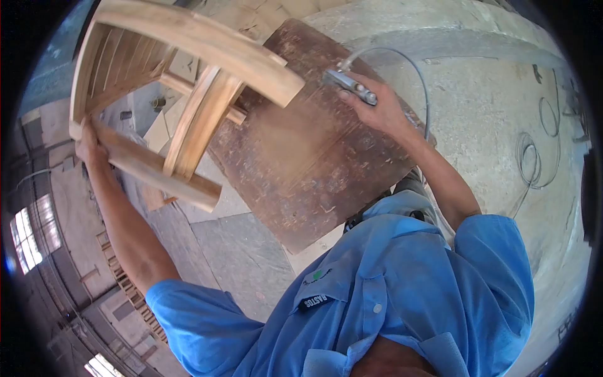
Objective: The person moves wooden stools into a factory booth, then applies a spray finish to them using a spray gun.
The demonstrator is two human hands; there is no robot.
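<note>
A wooden chair frame (pixel 207 119) with curved rails and a slatted part is tilted up at the upper left, partly over a worn brown board (pixel 301 207). My left hand (pixel 92 147) is closed round the frame's left side, near a lower rail. To the right, my right hand (pixel 375 107) grips a small metal air tool (pixel 352 87) above the board's upper right part. A thin hose (pixel 419 69) runs from the tool and curves down past my right wrist. Tool and frame are apart.
Coiled thin hose (pixel 531 160) lies on the pale floor (pixel 471 119) at the right. Grey floor slabs (pixel 242 251) show below the board. A row of wooden pieces (pixel 129 289) stands at the lower left, near windows (pixel 36 232).
</note>
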